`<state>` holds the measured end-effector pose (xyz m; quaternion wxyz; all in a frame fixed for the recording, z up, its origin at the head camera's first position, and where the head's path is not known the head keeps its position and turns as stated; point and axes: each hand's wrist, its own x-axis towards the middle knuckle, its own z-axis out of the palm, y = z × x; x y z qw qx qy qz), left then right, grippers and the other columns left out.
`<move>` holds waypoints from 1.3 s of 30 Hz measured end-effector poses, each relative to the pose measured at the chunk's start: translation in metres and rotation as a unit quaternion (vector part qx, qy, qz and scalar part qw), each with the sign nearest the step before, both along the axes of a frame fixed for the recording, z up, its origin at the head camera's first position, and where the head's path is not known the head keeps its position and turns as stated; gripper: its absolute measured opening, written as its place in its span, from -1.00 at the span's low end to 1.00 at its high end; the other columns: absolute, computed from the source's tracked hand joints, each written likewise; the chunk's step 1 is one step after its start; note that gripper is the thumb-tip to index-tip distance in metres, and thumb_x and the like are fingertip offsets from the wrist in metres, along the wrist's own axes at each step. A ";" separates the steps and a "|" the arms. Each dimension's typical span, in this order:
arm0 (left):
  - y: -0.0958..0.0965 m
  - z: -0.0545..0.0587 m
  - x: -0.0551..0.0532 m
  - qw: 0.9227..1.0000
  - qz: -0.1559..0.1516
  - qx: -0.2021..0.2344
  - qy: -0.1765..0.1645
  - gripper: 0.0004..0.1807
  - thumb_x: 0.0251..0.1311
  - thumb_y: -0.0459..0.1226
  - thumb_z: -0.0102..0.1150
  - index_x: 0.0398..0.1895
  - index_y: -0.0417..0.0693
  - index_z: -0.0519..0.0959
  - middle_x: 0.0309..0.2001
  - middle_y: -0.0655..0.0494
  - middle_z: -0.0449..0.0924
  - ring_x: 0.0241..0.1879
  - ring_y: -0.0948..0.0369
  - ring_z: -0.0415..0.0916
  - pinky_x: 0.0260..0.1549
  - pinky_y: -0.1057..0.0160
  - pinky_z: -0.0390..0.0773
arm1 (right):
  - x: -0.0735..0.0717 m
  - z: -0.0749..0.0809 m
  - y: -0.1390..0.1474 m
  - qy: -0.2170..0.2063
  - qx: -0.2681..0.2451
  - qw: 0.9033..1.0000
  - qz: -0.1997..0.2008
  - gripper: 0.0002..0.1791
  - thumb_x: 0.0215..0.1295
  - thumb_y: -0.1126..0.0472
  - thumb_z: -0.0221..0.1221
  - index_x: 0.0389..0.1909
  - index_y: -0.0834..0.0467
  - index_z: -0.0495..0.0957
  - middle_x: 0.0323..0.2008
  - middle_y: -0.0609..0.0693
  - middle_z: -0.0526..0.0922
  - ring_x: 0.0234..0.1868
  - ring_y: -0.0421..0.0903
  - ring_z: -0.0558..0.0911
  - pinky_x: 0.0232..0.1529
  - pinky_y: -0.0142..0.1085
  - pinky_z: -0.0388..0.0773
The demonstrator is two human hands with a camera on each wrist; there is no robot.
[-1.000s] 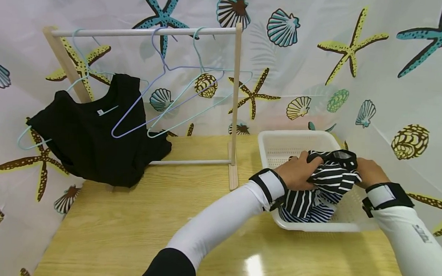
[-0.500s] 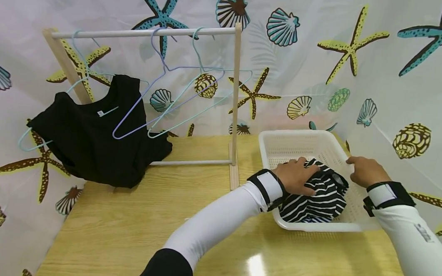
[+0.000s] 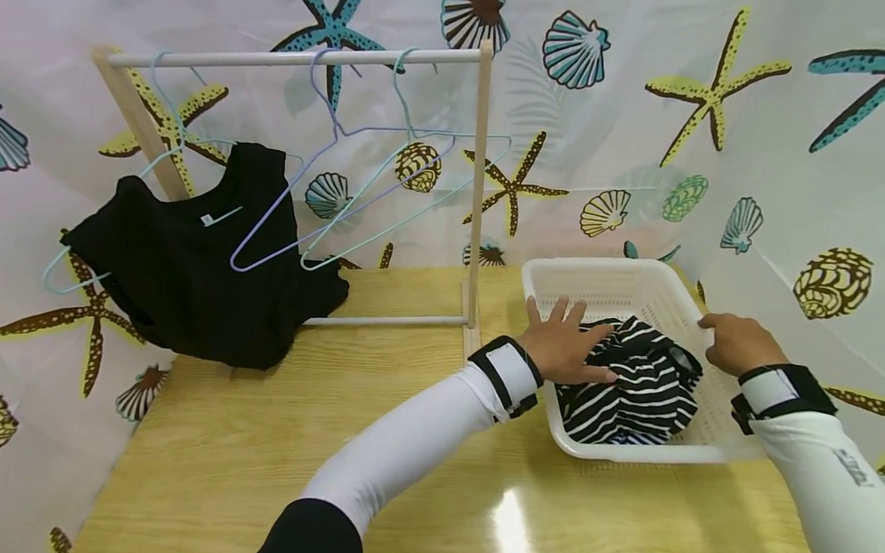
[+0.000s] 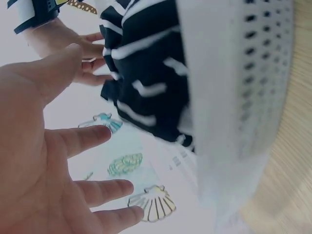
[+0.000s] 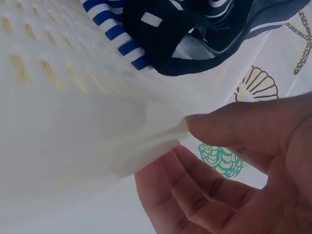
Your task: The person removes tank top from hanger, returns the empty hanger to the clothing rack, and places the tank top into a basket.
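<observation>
A black-and-white striped garment (image 3: 643, 379) lies crumpled in the white plastic basket (image 3: 628, 452). Over the basket's left side my left hand (image 3: 562, 345) is spread, its fingers apart and holding nothing. The left wrist view shows its straight fingers (image 4: 92, 141) beside the basket wall and the striped cloth. At the opposite side, my right hand (image 3: 743, 344) grips the basket's rim, thumb (image 5: 214, 127) on top and fingers curled underneath. Blue-and-white striped cloth (image 5: 114, 31) shows beneath the darker garment in the right wrist view.
Left of the basket stands a rack with a white rail (image 3: 289, 60) and wooden posts. A black shirt (image 3: 211, 256) hangs there on a mint hanger, beside a lilac hanger (image 3: 289, 187) and another mint hanger (image 3: 364, 193). Behind is a shell-print curtain (image 3: 614, 152).
Both hands have released the striped garment, which has dropped into the basket. My right hand has taken hold of the rim, and my left has drawn leftward with fingers spread.
</observation>
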<state>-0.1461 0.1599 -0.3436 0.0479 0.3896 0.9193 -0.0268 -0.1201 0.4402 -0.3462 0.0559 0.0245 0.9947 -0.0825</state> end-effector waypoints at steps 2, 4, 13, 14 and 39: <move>-0.010 -0.002 -0.003 1.000 0.005 0.005 0.000 -0.19 0.20 0.43 -0.28 0.50 0.46 0.00 0.52 0.02 -0.11 0.49 -0.03 -0.20 0.27 -0.33 -0.07 | 0.000 0.002 -0.002 0.005 0.002 1.000 -0.002 -0.48 -0.01 0.47 0.12 0.06 0.54 0.38 -0.03 0.60 0.44 -0.33 0.32 0.57 -0.38 0.09 0.49; -0.021 -0.004 -0.005 1.000 0.015 0.010 0.003 -0.20 0.21 0.42 -0.29 0.50 0.46 0.01 0.52 0.00 -0.12 0.49 -0.05 -0.21 0.27 -0.34 -0.09 | 0.000 0.002 -0.003 0.008 0.002 1.000 -0.005 -0.47 -0.01 0.46 0.12 0.06 0.54 0.38 -0.03 0.60 0.44 -0.33 0.33 0.57 -0.39 0.10 0.49; -0.082 -0.008 -0.011 0.997 0.053 0.057 -0.003 -0.22 0.24 0.38 -0.25 0.50 0.40 0.07 0.51 -0.11 -0.12 0.48 -0.14 -0.26 0.24 -0.41 -0.20 | 0.002 -0.006 0.000 0.010 -0.005 1.000 -0.022 -0.45 -0.03 0.44 0.12 0.07 0.53 0.38 -0.01 0.60 0.43 -0.20 0.47 0.54 -0.34 0.15 0.48; -0.090 -0.008 -0.011 0.996 0.059 0.064 -0.008 -0.23 0.25 0.37 -0.24 0.50 0.40 0.07 0.51 -0.12 -0.13 0.48 -0.16 -0.27 0.24 -0.42 -0.22 | 0.003 -0.006 0.001 0.011 -0.006 1.000 -0.025 -0.45 -0.02 0.44 0.12 0.07 0.53 0.38 -0.01 0.60 0.42 -0.19 0.47 0.54 -0.33 0.16 0.48; -0.278 -0.017 -0.019 0.967 0.216 0.136 0.008 -0.20 0.23 0.28 0.00 0.47 0.20 0.19 0.46 -0.29 -0.03 0.45 -0.29 -0.32 0.16 -0.50 -0.41 | 0.009 -0.010 -0.043 0.073 -0.015 0.995 -0.061 -0.44 0.31 0.14 0.06 0.14 0.50 0.26 -0.15 0.59 0.42 -0.19 0.51 0.48 -0.36 0.34 0.40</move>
